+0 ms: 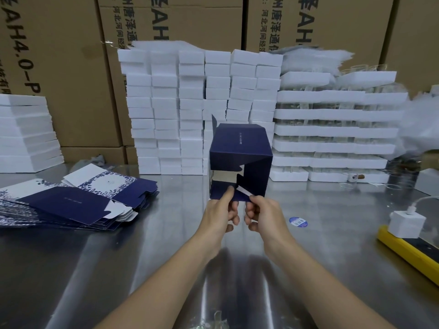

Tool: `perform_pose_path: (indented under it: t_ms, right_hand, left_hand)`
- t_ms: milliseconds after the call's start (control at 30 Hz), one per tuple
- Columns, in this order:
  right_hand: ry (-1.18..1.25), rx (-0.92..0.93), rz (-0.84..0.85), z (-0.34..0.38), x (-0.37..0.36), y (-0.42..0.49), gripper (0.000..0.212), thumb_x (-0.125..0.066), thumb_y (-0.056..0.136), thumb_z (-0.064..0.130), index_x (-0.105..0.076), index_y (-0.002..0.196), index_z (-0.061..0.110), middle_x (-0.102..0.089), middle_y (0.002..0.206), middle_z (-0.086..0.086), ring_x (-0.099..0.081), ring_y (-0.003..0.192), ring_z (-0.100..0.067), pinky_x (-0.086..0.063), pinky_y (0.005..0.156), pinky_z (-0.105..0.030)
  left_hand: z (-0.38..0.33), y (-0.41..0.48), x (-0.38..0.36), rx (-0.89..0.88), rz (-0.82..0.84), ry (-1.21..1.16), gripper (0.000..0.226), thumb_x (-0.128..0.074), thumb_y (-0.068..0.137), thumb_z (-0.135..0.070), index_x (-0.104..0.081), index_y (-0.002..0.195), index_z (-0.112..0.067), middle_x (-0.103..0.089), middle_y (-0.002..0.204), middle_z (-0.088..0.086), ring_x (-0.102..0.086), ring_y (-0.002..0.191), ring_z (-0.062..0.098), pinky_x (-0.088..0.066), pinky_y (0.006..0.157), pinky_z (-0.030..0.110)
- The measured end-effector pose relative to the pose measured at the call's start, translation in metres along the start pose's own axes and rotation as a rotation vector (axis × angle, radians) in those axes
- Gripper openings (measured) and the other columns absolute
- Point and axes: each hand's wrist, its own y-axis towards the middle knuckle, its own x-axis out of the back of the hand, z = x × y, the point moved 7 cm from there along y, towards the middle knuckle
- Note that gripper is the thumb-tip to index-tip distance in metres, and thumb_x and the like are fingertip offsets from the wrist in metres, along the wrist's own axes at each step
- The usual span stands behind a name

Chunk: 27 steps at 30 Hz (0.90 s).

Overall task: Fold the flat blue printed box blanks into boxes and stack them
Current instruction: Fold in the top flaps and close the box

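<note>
Left hand [222,210] and right hand [261,213] pinch the blue box [240,148] bottom flaps.

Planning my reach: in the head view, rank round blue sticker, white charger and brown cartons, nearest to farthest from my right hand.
1. Round blue sticker, just right of the right hand.
2. White charger, far to the right.
3. Brown cartons, at the back.

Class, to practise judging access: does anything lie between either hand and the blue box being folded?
Nothing visible does: the left hand and right hand both pinch the near lower flaps of the blue box.
</note>
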Motion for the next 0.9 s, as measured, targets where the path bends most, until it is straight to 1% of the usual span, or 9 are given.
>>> perform_pose_path:
  t_ms: [167, 300, 467, 533, 633, 700, 767, 833, 900]
  right_hand:
    - [-0.038, -0.012, -0.002, -0.002, 0.004, 0.004, 0.018, -0.057, 0.099, 0.024, -0.061, 0.086, 0.013, -0.062, 0.068, -0.003, -0.059, 0.05, -0.015, -0.038, 0.052, -0.029]
    - [0.03, 0.019, 0.038, 0.0, 0.005, 0.004, 0.016, -0.064, 0.102, 0.041, -0.055, 0.114, 0.039, -0.081, 0.096, 0.007, -0.08, 0.073, -0.028, -0.054, 0.053, -0.03]
    - [0.053, 0.132, -0.106, 0.008, 0.019, 0.005, 0.018, -0.049, 0.11, 0.032, -0.064, 0.12, 0.033, -0.077, 0.105, 0.014, -0.08, 0.074, -0.025, -0.055, 0.051, -0.031]
    - [0.039, 0.15, -0.187, 0.008, 0.03, 0.008, 0.021, -0.047, 0.111, 0.032, -0.067, 0.112, 0.034, -0.078, 0.104, 0.004, -0.079, 0.071, -0.022, -0.056, 0.053, -0.035]
    - [-0.009, 0.162, -0.277, 0.009, 0.044, 0.011, 0.022, -0.045, 0.11, 0.034, -0.066, 0.107, 0.036, -0.076, 0.102, 0.001, -0.078, 0.068, -0.019, -0.053, 0.058, -0.035]
    - [-0.035, 0.176, -0.306, 0.009, 0.049, 0.014, 0.02, -0.047, 0.109, 0.034, -0.066, 0.105, 0.038, -0.074, 0.103, 0.002, -0.077, 0.065, -0.017, -0.053, 0.057, -0.034]
    - [-0.06, 0.193, -0.311, 0.009, 0.052, 0.016, 0.017, -0.05, 0.108, 0.036, -0.066, 0.112, 0.039, -0.073, 0.106, 0.004, -0.076, 0.062, -0.016, -0.054, 0.06, -0.035]
    - [-0.104, 0.211, -0.301, 0.01, 0.052, 0.016, 0.023, -0.054, 0.106, 0.04, -0.064, 0.127, 0.036, -0.074, 0.108, 0.007, -0.076, 0.063, -0.015, -0.056, 0.069, -0.037]
    - [-0.147, 0.232, -0.281, 0.011, 0.049, 0.015, 0.034, -0.056, 0.104, 0.046, -0.058, 0.137, 0.039, -0.074, 0.11, 0.009, -0.077, 0.068, -0.013, -0.058, 0.072, -0.038]
  left_hand:
    - [-0.003, 0.003, 0.006, -0.057, -0.048, 0.031, 0.046, -0.039, 0.111, -0.036, -0.049, 0.072, -0.015, -0.041, 0.05, -0.006, -0.047, 0.058, 0.018, -0.038, 0.065, 0.032]
    - [0.004, 0.007, 0.006, -0.03, -0.014, 0.09, 0.047, -0.04, 0.111, -0.043, -0.052, 0.075, -0.015, -0.045, 0.051, -0.007, -0.049, 0.06, 0.016, -0.042, 0.068, 0.031]
    - [0.01, 0.012, -0.002, -0.044, 0.209, 0.217, 0.044, -0.062, 0.1, -0.058, -0.07, 0.088, -0.016, -0.062, 0.067, -0.005, -0.064, 0.067, 0.011, -0.048, 0.071, 0.03]
    - [0.016, 0.012, -0.002, -0.036, 0.318, 0.292, 0.029, -0.079, 0.089, -0.046, -0.075, 0.102, -0.02, -0.073, 0.08, -0.005, -0.07, 0.075, 0.01, -0.05, 0.07, 0.03]
    - [0.024, 0.026, 0.017, 0.038, 0.184, 0.241, 0.019, -0.071, 0.093, -0.01, -0.069, 0.111, -0.014, -0.07, 0.084, 0.004, -0.071, 0.079, 0.022, -0.049, 0.063, 0.031]
    - [0.018, 0.033, 0.035, 0.008, 0.008, 0.175, 0.043, -0.063, 0.096, 0.0, -0.061, 0.134, -0.02, -0.066, 0.099, 0.004, -0.071, 0.089, 0.025, -0.054, 0.065, 0.031]
    - [0.006, 0.035, 0.048, -0.137, -0.077, 0.194, 0.082, -0.068, 0.093, 0.003, -0.04, 0.154, -0.045, -0.054, 0.128, 0.0, -0.067, 0.105, 0.022, -0.058, 0.074, 0.032]
    - [-0.01, 0.03, 0.047, -0.348, -0.052, 0.303, 0.108, -0.078, 0.088, -0.002, -0.022, 0.153, -0.068, -0.037, 0.143, -0.013, -0.056, 0.125, 0.016, -0.058, 0.089, 0.032]
    - [-0.019, 0.024, 0.039, -0.506, 0.006, 0.361, 0.108, -0.087, 0.081, -0.015, -0.024, 0.149, -0.07, -0.031, 0.141, -0.037, -0.041, 0.142, 0.008, -0.05, 0.111, 0.041]
